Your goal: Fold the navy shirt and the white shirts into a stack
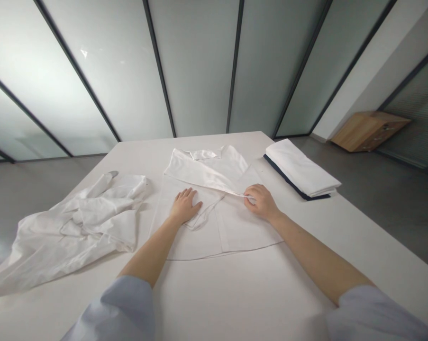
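Note:
A white garment with a collar, like a shirt [199, 246], lies spread on the white table, its collar end away from me and its hem toward me. One side of it is folded diagonally across the upper part. My left hand [186, 206] rests flat on its left half, fingers stretched out and thumb apart. At the right, my right hand [261, 202] pinches the edge of the folded layer between thumb and fingers. A strip of loose cloth shows beside my left hand.
A crumpled white garment [93, 218] lies at the left, partly over the table's edge. Folded white cloth [302, 168] rests on a dark folded cloth [288, 181] at the right. Beyond the table [235, 289] stand frosted panels [195, 71] and a wooden cabinet [363, 130].

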Motion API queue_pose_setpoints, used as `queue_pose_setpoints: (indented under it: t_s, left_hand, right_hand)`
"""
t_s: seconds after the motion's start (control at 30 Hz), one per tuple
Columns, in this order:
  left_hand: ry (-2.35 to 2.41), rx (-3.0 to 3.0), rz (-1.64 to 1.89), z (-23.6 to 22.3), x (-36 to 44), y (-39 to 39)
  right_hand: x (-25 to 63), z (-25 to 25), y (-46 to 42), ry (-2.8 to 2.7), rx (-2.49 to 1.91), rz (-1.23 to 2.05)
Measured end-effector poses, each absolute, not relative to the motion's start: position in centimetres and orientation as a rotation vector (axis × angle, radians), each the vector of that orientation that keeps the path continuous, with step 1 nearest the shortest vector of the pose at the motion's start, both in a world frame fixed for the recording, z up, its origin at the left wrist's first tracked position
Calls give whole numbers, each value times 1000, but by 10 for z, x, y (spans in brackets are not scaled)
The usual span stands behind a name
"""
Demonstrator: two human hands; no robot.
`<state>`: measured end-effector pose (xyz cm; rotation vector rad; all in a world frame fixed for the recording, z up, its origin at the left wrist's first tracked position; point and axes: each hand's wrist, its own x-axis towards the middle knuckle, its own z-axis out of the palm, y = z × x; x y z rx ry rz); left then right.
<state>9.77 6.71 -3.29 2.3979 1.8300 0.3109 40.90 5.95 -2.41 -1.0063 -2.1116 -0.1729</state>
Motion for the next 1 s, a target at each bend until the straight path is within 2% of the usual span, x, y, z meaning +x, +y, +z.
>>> queue_pose_setpoints:
  t_s: [0.17,0.3,0.6,1.0]
  left_hand:
    - [1809,2417,435,-33,98,65]
    - [1696,2506,372,-32,99,63]
    - [1649,2548,222,-30,102,65]
    - [1648,2573,148,-26,108,71]
  right_hand:
    - [407,-24,59,-2304,-941,7]
    - [406,-26,59,-2444,-975,146]
    - [406,-40,61,-2529,-1454,178]
    - [407,-48,70,-2444,-1490,135]
